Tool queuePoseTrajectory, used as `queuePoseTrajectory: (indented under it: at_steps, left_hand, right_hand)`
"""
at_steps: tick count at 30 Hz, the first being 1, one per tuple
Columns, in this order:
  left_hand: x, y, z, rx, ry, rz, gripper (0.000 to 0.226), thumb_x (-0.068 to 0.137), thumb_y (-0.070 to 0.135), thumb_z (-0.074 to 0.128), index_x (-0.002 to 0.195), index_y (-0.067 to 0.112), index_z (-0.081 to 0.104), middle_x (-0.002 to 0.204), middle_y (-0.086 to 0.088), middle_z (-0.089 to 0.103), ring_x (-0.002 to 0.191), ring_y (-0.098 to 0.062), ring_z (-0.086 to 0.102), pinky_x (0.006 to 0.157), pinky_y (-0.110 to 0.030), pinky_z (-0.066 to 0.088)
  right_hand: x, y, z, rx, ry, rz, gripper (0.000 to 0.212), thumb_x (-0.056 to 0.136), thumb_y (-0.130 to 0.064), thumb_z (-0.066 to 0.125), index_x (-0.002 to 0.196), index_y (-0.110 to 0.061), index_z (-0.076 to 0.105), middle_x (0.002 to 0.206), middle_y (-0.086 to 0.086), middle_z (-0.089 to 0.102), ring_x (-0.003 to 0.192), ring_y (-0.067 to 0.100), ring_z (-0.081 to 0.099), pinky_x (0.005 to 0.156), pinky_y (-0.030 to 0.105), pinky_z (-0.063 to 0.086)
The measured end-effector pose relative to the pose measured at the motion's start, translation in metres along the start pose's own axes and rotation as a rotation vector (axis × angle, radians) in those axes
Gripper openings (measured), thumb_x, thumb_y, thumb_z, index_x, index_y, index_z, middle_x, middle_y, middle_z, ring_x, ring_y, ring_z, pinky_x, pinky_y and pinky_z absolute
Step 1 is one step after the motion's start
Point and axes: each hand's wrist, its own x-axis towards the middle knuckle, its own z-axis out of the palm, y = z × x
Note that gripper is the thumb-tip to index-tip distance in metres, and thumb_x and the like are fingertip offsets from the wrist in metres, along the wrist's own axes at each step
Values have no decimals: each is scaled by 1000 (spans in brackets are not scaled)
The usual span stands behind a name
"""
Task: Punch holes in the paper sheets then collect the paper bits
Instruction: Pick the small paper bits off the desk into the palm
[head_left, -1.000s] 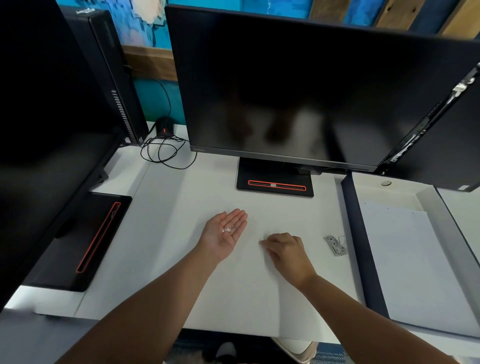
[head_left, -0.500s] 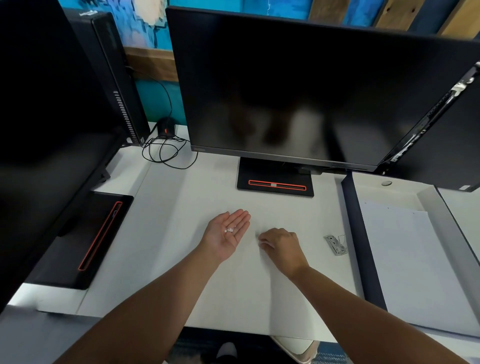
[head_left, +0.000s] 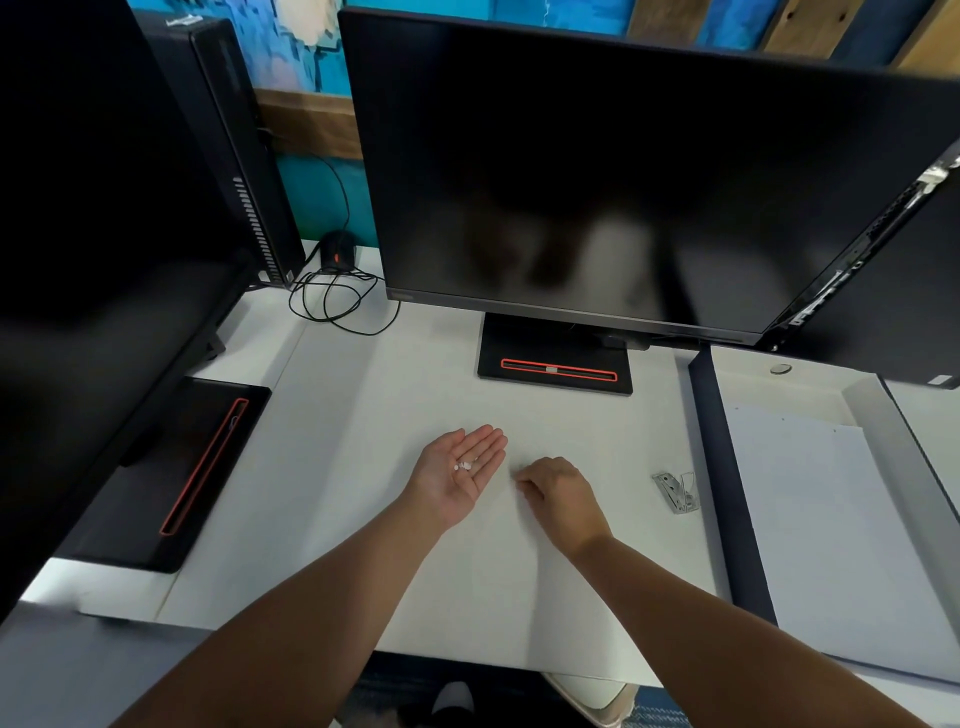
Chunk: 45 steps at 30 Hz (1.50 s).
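My left hand (head_left: 457, 475) lies palm up on the white desk with a few small white paper bits (head_left: 464, 465) resting in the palm, fingers apart. Just to its right, my right hand (head_left: 558, 496) rests knuckles up on a large white paper sheet (head_left: 467, 587), its fingertips pinched together at the sheet's surface; whether they hold a bit is hidden. A small metal hole punch (head_left: 677, 491) lies on the desk to the right of my right hand, untouched.
A black monitor (head_left: 597, 182) on a stand (head_left: 555, 364) faces me across the desk. Another dark monitor and base (head_left: 171, 473) stand at the left. An open shallow box (head_left: 727, 493) with paper sheets (head_left: 831, 519) sits at the right. Coiled cable (head_left: 337, 301) lies back left.
My right hand has slid a little to the left and away from me, closer to my left palm. My left hand has stayed palm up with the bits in it.
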Motion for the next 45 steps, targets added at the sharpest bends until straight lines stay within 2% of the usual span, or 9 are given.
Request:
queuePoseTrajectory:
  at_steps: [5, 12, 15, 19, 24, 27, 33, 38, 45]
  left_hand:
    - [-1, -1, -2, 5, 14, 0, 32, 98, 15, 42, 111, -8, 59, 113, -21, 65, 104, -29, 63, 90, -38, 49]
    - [-1, -4, -3, 31, 24, -8, 33, 98, 16, 41, 112, -8, 58, 111, -21, 65, 104, -30, 63, 94, -38, 47]
    - [0, -8, -2, 51, 37, -11, 33, 98, 17, 40, 110, -5, 61, 103, -18, 70, 93, -25, 68, 81, -31, 52]
    - [0, -14, 6, 81, 55, -7, 34, 97, 19, 40, 112, -3, 62, 78, -10, 70, 56, -14, 67, 52, -21, 55]
    - [-1, -15, 8, 77, 19, -15, 33, 98, 18, 39, 107, -3, 63, 81, -13, 74, 62, -20, 71, 52, -22, 56]
    - [-1, -14, 6, 76, 9, -11, 33, 98, 18, 40, 105, -4, 63, 87, -15, 75, 68, -21, 72, 61, -26, 57]
    - [-2, -11, 7, 90, 4, -9, 32, 97, 17, 41, 106, -2, 64, 93, -16, 74, 94, -23, 65, 77, -27, 51]
    - [-2, -4, 5, 5, -8, -5, 32, 97, 15, 42, 109, -9, 60, 111, -21, 66, 102, -30, 64, 89, -37, 50]
    - [-1, 9, 0, -22, -5, 29, 32, 97, 15, 41, 112, -8, 59, 115, -21, 65, 105, -30, 64, 87, -37, 51]
  right_hand:
    - [-3, -5, 6, -154, 33, -20, 16, 69, 5, 75, 73, -9, 67, 66, 4, 61, 59, 25, 57, 55, 29, 47]
    - [2, -16, 3, 8, 84, 135, 12, 88, -2, 52, 84, -4, 63, 78, 12, 62, 70, 31, 56, 65, 39, 47]
    - [6, -29, -5, 44, 119, 69, 14, 88, -8, 51, 88, -8, 64, 81, 8, 64, 74, 26, 57, 68, 38, 48]
    - [13, -46, -14, 32, 103, 40, 18, 80, -10, 52, 85, -16, 68, 81, 1, 64, 80, 23, 53, 71, 34, 40]
    - [17, -46, -17, 21, 116, 147, 9, 85, -18, 63, 86, -20, 71, 86, -3, 59, 87, 18, 47, 75, 29, 31]
    - [17, -44, -19, 18, 125, 145, 7, 85, -20, 65, 87, -20, 72, 84, -2, 56, 86, 19, 47, 74, 29, 28]
    - [12, -38, -18, 74, 140, 91, 22, 83, -7, 63, 99, -19, 72, 87, 2, 61, 86, 22, 53, 76, 29, 32]
    - [8, -24, -19, 185, 193, 156, 15, 88, -7, 61, 97, -13, 72, 91, 4, 65, 87, 21, 58, 80, 30, 45]
    - [-22, 8, -6, 31, 26, 157, 34, 82, 6, 57, 106, -12, 72, 89, 8, 66, 80, 31, 60, 73, 29, 46]
